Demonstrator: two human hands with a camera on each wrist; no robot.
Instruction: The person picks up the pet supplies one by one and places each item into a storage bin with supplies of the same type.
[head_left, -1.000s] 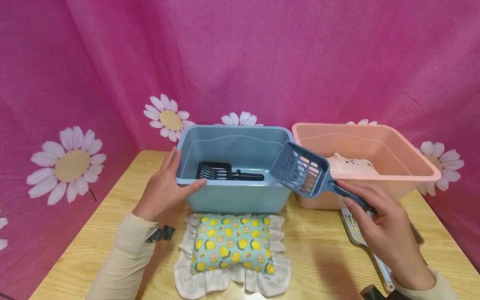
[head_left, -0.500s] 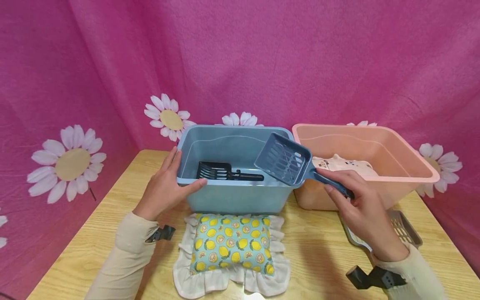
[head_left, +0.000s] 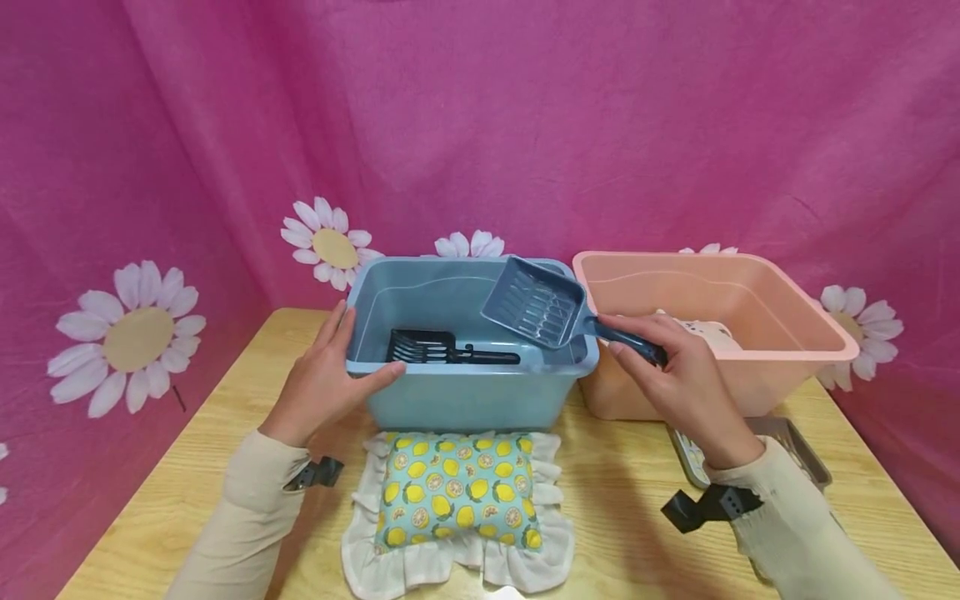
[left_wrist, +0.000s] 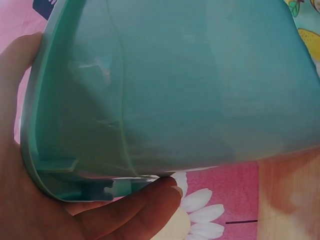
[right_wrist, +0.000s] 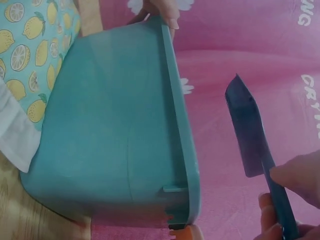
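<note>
My right hand pinches the handle of a dark blue litter scoop, its slotted head over the right part of the blue litter box. In the right wrist view, the scoop appears edge-on, apart from the box. Holding the box's front left corner, my left hand has its thumb over the front rim and its fingers along the left side. The left wrist view shows those fingers against the outer wall below the rim. A black litter scoop lies inside the box.
A pink box stands to the right, with a whitish spotted soft thing in it. In front lies a lemon-print cushion with white ruffles. A light scoop and a brown slotted one lie partly hidden under my right arm.
My right hand has carried the dark blue scoop leftward, from between the two boxes to over the blue box. The left hand has kept its place on the corner.
</note>
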